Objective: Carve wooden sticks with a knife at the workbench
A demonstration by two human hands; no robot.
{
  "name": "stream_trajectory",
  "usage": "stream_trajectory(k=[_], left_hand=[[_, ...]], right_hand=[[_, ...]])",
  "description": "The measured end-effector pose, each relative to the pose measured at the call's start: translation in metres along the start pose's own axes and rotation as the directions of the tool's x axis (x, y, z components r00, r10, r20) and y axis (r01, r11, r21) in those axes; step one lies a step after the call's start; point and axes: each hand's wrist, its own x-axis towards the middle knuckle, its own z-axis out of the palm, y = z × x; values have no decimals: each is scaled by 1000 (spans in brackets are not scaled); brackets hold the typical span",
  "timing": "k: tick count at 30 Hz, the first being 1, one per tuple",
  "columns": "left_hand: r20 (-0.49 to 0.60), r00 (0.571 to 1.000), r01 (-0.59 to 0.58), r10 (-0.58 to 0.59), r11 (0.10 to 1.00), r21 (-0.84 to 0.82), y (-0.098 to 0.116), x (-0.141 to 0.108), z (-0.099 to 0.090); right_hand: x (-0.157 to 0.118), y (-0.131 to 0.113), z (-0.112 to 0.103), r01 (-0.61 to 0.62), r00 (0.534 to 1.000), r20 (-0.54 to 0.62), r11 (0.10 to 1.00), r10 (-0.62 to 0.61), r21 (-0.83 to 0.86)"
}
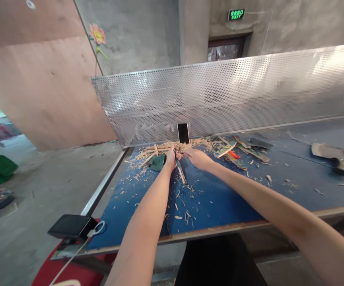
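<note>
Both hands meet over the blue tabletop [207, 202], in front of a phone [183, 133] that leans against the perforated metal panel. My left hand [171, 158] is closed around a thin strip [181, 173], whose pale lower end points down toward me. Close on its right, my right hand [198, 157] is closed on a small thin dark item that reaches toward the left hand; I cannot make out what it is. A dark green cloth-like piece [157, 162] lies just left of the left hand. Pale shavings [201, 142] are heaped behind both hands.
The perforated metal panel [160, 99] runs along the table's back. Scraps and an orange-red item [234, 155] lie right of the hands. A curled brown piece [328, 155] is farther right. At the near left corner sits a black box [72, 227] with a white cable.
</note>
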Motion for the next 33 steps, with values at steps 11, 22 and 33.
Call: stream_trajectory(k=[11, 22, 33], left_hand=[[133, 985, 130, -110, 980, -152, 8, -6, -5], [84, 990, 129, -117, 981, -146, 12, -6, -3], [131, 989, 83, -67, 990, -118, 11, -7, -5]], right_hand=[[-27, 2, 21, -60, 990, 129, 998, 56, 25], [-29, -2, 14, 34, 993, 114, 999, -33, -1], [-30, -3, 12, 63, 990, 125, 998, -66, 28]])
